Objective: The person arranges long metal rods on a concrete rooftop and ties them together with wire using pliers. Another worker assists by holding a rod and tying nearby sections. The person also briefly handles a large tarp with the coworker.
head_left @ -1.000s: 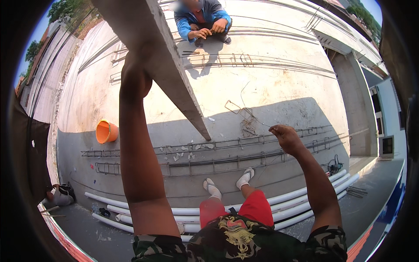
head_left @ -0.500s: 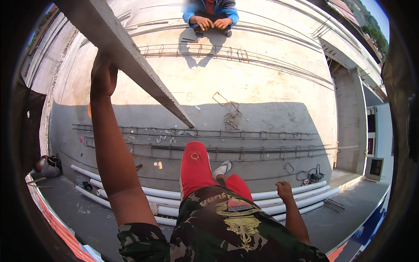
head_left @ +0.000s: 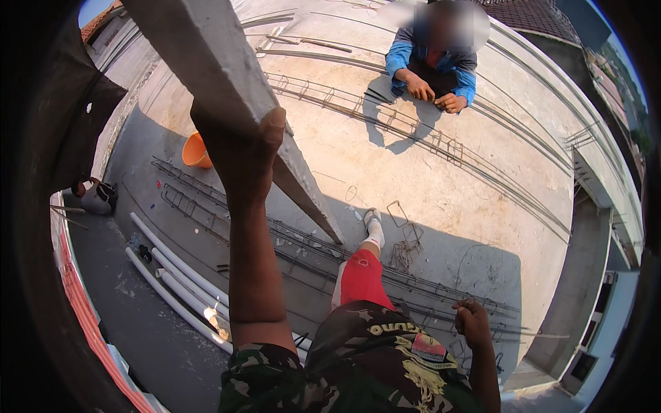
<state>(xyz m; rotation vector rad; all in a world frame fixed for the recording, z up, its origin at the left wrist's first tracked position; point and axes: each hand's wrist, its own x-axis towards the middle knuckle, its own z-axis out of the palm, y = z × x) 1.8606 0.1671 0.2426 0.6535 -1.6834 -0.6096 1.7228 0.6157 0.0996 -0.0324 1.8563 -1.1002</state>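
My left hand (head_left: 241,155) is wrapped against the edge of a grey concrete column (head_left: 206,62), its thumb on the right face. The column runs from the floor up out of the picture. My right hand (head_left: 472,322) hangs low at my right side with curled fingers. Its palm is hidden, so I cannot see whether anything is in it. Below and between my arms, a long rebar cage (head_left: 296,237) lies on the floor. One of my feet, in a light sandal (head_left: 372,219), is stepped forward just right of the column's base.
Ahead, a person in a blue jacket (head_left: 403,58) crouches beside another rebar cage (head_left: 330,100). White pipes (head_left: 179,272) lie at the lower left. An orange bucket (head_left: 196,151) stands behind my left forearm. Bent wire stirrups (head_left: 406,241) lie right of my foot. Another person (head_left: 96,197) sits far left.
My view has turned left and moved closer to the column. A foot has stepped forward over the cages. My left hand's thumb now shows on the column's right face.
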